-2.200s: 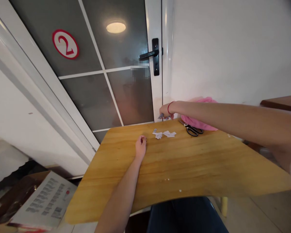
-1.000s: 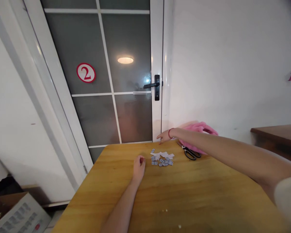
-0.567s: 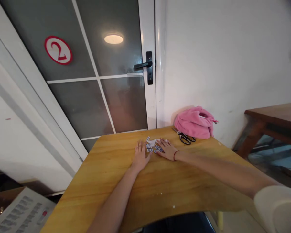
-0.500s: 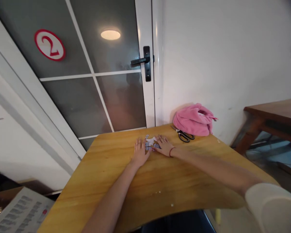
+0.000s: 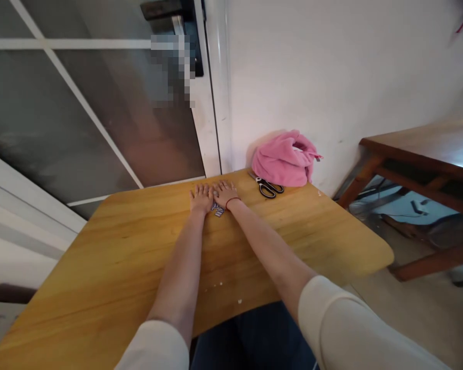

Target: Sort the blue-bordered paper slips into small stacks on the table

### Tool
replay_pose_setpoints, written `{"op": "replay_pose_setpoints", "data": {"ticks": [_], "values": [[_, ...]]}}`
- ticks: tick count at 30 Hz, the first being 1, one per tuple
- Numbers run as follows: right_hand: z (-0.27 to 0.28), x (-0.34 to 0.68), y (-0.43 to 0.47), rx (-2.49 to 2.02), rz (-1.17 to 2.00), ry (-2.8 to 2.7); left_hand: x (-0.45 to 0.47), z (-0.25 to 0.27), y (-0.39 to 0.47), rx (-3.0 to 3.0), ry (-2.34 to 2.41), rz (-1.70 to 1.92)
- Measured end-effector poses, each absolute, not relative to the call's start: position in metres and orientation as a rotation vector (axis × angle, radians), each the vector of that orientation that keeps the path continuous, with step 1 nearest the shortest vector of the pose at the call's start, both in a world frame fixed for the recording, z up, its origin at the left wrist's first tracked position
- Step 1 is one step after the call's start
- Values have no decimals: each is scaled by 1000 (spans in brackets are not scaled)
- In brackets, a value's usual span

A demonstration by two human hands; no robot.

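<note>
Status of work at the table [image 5: 119, 257]: partly complete, in my judgement. The printed paper slips [image 5: 218, 211] lie in one small cluster at the far side of the table, left of the scissors [image 5: 264, 183]. Both hands are on this cluster. The left hand [image 5: 202, 199] is palm down at its left, fingers straight and slightly apart. The right hand [image 5: 224, 194], with a red cord [image 5: 232, 199] at the wrist, is palm down at its right, fingers likewise extended and a little apart. Neither hand is seen to grip anything. The hands are side by side, very close together, and cover most of the cluster.

Done, as far as visible: the slips appear drawn into one spot. Outstanding: several slips project from between the hands on the near side, at uneven angles, so the cluster is judged loose rather than ordered. The number beneath the palms cannot be determined.

Not in use: the scissors, lying just beside the pink cloth [image 5: 283, 159] at the far right. Small white scraps [image 5: 239, 301] remain near the table's near edge, well apart from the hands, and are unattended.
</note>
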State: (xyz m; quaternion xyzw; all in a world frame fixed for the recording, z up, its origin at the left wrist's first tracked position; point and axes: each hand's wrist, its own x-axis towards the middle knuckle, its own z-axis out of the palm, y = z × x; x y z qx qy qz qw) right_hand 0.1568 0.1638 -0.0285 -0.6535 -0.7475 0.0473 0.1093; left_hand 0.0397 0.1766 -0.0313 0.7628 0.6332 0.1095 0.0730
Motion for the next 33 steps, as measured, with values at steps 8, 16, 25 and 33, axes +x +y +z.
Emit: {"op": "replay_pose_setpoints", "data": {"ticks": [8,16,25,33], "values": [[-30,154,163,-1920,209,-2163,35,-30,177,2380,1816,237],[-29,152,150,-1898,275,-2156,36,-31,159,2365,1809,280],[-27,144,117,-1883,328,-2156,38,-31,125,2269,1791,363],[-25,136,70,-1855,358,-2128,36,-35,80,2149,1765,527]]}}
